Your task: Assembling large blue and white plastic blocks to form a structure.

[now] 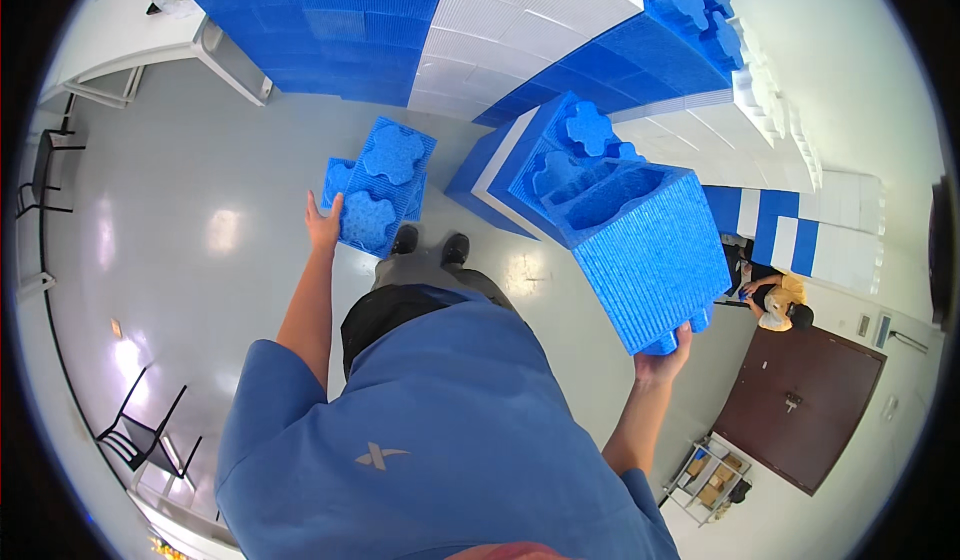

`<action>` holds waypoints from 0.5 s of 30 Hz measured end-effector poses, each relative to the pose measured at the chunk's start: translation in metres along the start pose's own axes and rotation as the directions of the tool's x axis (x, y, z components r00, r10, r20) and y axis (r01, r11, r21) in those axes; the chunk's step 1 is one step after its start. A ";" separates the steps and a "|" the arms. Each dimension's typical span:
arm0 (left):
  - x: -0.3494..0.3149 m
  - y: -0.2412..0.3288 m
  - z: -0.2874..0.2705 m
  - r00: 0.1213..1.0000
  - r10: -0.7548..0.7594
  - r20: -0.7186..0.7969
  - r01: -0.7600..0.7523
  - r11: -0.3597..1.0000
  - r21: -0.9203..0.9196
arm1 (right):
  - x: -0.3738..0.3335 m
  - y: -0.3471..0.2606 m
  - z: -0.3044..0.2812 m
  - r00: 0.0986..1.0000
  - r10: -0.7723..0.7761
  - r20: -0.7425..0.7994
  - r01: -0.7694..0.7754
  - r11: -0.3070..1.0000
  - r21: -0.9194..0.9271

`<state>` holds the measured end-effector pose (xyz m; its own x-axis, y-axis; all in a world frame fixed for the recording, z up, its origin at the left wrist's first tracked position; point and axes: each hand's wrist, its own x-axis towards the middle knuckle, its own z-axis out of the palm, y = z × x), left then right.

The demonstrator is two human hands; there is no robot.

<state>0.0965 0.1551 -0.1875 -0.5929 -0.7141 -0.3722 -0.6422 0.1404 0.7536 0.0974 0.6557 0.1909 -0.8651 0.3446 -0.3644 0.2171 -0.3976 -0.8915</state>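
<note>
My right hand [664, 358] grips a large blue foam building block [650, 255] at its near lower end, by the knobs. The block is tilted, with its hollow side turned up and away from me. Behind it, a blue and white block stack [520, 175] shows round knobs on top, partly hidden by the held block. My left hand [322, 225] has its fingers spread, at the left edge of a lower pair of knobbed blue blocks [390, 185], laid one across the other. Whether its thumb touches them I cannot tell.
A tall wall of blue and white blocks [490, 40] curves along the far side. A white table [205, 55] stands far left, chairs [140, 440] along the left. At right are a seated person [775, 295], brown double doors [800, 405] and a metal cart [708, 480].
</note>
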 end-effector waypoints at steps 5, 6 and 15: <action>0.007 -0.019 0.012 0.993 0.119 0.022 -0.120 0.991 0.065 | -0.006 -0.001 0.001 1.000 -0.016 -0.026 0.017 0.999 0.031; 0.011 -0.026 0.010 0.993 0.122 0.001 -0.121 0.987 0.108 | -0.007 -0.003 0.002 0.999 -0.020 -0.041 0.022 0.999 0.039; 0.035 0.000 0.005 0.963 0.267 -0.044 -0.257 0.952 0.164 | -0.010 -0.037 0.004 0.962 -0.253 -0.105 0.216 0.936 -0.278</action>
<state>0.0735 0.1341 -0.2033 -0.7207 -0.6804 -0.1330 -0.5393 0.4297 0.7243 0.0961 0.6639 0.2283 -0.8395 0.5215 -0.1527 0.1419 -0.0610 -0.9880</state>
